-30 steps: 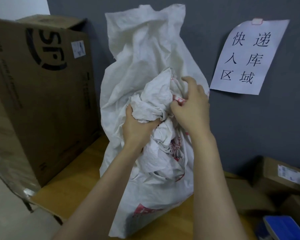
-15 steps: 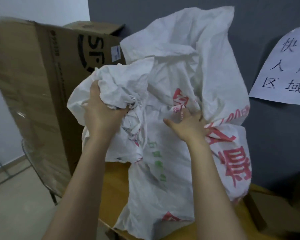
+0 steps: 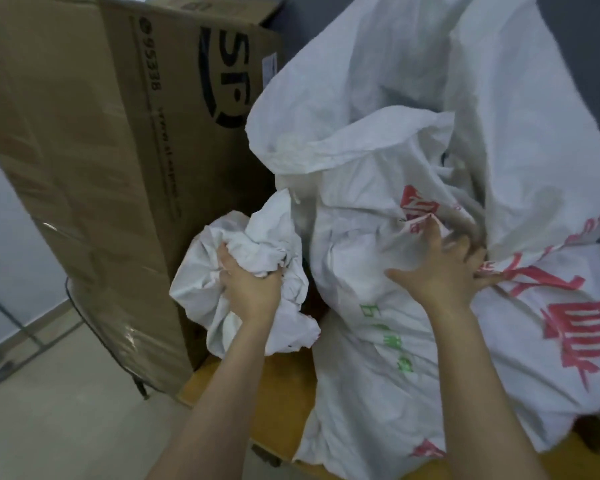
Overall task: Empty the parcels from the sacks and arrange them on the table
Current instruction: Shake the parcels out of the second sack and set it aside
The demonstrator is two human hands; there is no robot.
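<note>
Red-printed white woven-plastic sack [image 3: 413,161] now tipped rightward. left hand [image 3: 250,289] clenches its bunched fabric, lower centre-left; right hand [image 3: 444,271] splayed, pressing. No parcels out.

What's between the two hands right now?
Head view: only the white sack lies there, its bunched end gripped by the left hand, its front under the spread right hand.

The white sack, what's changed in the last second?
The left hand, still gripping the crumpled white bundle, has pulled it leftward off the sack. The right hand let go of the bundle and now rests spread on the sack's front. Sack still stands on the table beside the cardboard box.
</note>
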